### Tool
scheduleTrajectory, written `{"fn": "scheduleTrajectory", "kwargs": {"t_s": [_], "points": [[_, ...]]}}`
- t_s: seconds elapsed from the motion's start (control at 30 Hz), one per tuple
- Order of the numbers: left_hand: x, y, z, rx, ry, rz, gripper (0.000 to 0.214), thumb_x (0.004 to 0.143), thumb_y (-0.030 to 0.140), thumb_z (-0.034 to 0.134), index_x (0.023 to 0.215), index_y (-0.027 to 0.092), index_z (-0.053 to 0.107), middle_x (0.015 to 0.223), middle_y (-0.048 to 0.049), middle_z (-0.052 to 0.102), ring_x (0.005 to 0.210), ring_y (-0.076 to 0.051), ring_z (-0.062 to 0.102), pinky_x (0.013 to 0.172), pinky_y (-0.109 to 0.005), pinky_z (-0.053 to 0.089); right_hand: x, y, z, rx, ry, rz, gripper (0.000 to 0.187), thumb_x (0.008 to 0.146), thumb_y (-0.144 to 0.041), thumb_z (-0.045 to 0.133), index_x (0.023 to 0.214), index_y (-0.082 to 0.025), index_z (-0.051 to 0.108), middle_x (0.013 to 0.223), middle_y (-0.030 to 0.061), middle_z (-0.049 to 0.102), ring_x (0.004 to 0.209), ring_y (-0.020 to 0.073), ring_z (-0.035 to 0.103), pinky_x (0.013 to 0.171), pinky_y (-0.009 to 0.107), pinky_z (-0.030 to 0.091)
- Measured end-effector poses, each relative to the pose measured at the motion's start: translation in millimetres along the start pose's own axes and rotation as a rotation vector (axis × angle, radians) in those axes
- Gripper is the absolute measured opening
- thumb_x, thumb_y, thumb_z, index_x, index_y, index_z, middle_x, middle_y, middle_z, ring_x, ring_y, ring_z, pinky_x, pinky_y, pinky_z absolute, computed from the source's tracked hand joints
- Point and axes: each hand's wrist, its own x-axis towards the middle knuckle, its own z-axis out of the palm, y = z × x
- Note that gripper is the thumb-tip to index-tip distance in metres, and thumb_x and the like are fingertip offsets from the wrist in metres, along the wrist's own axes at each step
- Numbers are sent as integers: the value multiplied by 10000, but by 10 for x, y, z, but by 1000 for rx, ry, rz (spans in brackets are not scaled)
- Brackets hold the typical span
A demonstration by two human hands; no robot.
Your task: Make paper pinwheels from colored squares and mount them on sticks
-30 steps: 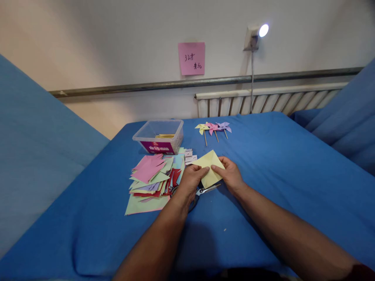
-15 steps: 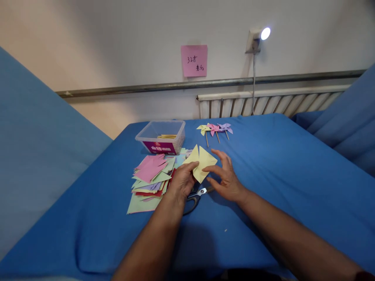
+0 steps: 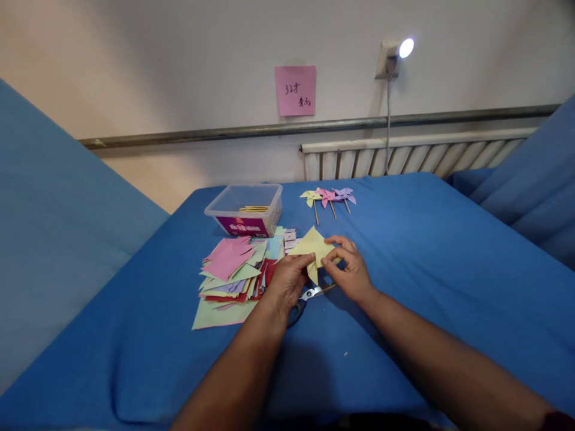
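A yellow paper square (image 3: 311, 242) with slits cut in from its corners is held up between my two hands. My left hand (image 3: 290, 278) pinches it near the middle, thumb on top. My right hand (image 3: 349, 270) grips its right side between thumb and fingers. Beneath the paper, a pair of scissors (image 3: 309, 294) with dark handles lies on the blue cloth, its handle partly hidden by my left hand. Left of my hands is a stack of coloured paper (image 3: 229, 260), pink on top with green, purple and red sheets below.
A clear plastic box (image 3: 242, 206) holding thin sticks stands behind the stack. Three paper pinwheels (image 3: 329, 196) on sticks lie near the back of the blue-covered table (image 3: 404, 239). Small printed packets (image 3: 290, 237) sit behind my left hand. Blue curtains (image 3: 58, 197) hang at both sides.
My right hand has closed on the paper's right side after hovering open beside it. The paper has turned, and its slit now faces toward me.
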Motion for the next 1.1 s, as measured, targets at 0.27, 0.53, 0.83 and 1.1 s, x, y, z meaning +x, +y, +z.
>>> {"fn": "scheduleTrajectory", "kwargs": {"t_s": [0.27,0.53,0.83,1.1], "points": [[-6,-22,7,33,33,-1,252,587,257,803,768,113,703,710,-58,691,583,-129,591,620,-259,463,1,57,26,11,-4,98,134,769,-235,603,639,-221,573,1045,63,629,995,235,572,924,416,392],[2,-39,2,27,45,-2,291,562,242,822,772,91,690,700,-68,686,576,-132,596,616,-262,475,5,121,45,30,-9,134,132,757,-235,608,633,-218,567,1016,62,638,983,231,581,927,410,388],[-22,-23,43,35,73,-2,271,559,217,819,754,87,685,686,-61,681,573,-133,608,613,-262,479,10,90,33,14,-17,120,135,753,-222,604,629,-219,552,1011,64,634,982,225,585,928,404,392],[-10,-31,37,45,70,-1,285,562,215,815,778,72,697,722,-91,696,590,-144,612,616,-264,489,16,114,22,30,-21,143,132,743,-229,604,622,-220,551,997,57,640,956,221,588,912,393,407]]}}
